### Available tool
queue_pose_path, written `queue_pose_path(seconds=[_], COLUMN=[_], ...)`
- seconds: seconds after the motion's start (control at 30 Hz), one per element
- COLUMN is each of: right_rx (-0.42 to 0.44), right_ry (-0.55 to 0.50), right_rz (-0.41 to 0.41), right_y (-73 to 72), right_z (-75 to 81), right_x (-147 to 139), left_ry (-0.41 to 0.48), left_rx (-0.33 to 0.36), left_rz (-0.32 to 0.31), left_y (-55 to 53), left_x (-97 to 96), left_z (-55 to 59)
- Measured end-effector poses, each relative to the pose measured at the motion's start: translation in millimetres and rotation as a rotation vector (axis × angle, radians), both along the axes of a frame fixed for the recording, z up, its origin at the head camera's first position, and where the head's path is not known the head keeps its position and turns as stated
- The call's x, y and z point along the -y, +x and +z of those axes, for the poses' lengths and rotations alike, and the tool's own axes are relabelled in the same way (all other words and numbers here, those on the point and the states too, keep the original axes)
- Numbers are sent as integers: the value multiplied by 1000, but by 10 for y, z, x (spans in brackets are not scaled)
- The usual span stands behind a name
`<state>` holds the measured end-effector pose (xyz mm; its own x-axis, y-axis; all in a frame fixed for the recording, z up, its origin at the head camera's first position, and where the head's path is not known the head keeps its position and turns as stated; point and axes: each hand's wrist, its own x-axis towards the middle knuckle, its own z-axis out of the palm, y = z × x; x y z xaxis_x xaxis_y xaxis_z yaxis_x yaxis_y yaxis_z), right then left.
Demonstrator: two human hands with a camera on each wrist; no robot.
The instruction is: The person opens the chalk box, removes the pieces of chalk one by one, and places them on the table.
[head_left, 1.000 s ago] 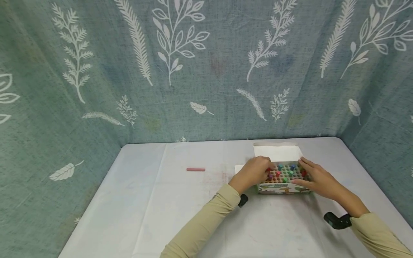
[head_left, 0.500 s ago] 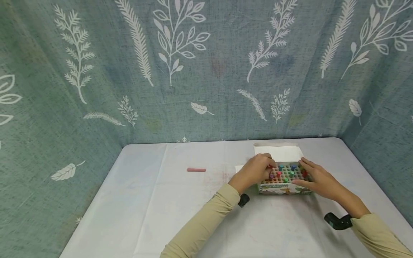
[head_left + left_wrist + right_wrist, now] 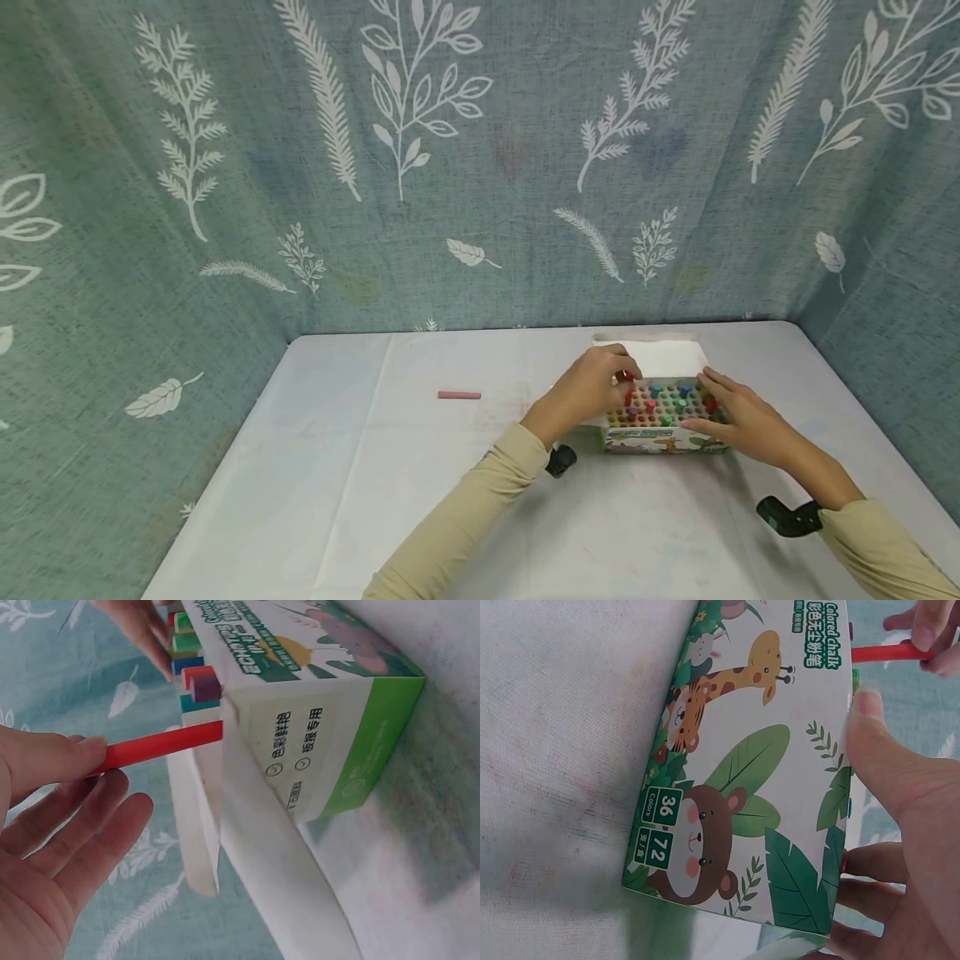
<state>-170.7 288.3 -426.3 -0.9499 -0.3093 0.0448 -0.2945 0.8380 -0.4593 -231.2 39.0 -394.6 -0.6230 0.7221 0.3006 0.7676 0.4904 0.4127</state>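
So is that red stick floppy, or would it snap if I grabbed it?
Probably not floppy: the red stick looks straight between the left hand and the box. It might snap if bent, being thin, and the box says "Colored chalk". It's likely light, since a fingertip pinch holds it.

Soft, diffuse light fills the head view, where the white table (image 3: 420, 483) looks bright and the curtain (image 3: 525, 125) darkens toward its side folds. Faint-edged shadows lie below the right forearm (image 3: 813, 467) and at the foot of the chalk box (image 3: 652, 442). Fine detail on the chalks (image 3: 667, 420) is too small to read there. Both wrist views show the box's printing clearly, against a hazy, bluish background.
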Motion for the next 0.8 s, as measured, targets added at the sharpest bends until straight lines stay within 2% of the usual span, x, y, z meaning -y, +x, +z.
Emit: queue_pose_path(seconds=[0.17, 0.4, 0.8], right_rx=[2, 2, -6], right_ry=[6, 8, 2], right_rz=[-5, -7, -4], right_y=[-2, 4, 12], right_z=[-3, -3, -26], right_x=[5, 15, -8], left_ry=[52, 149, 268], left_rx=[-14, 4, 60], left_rz=[-5, -4, 16], left_y=[-10, 3, -5], left_x=[82, 230, 495], left_z=[33, 93, 68])
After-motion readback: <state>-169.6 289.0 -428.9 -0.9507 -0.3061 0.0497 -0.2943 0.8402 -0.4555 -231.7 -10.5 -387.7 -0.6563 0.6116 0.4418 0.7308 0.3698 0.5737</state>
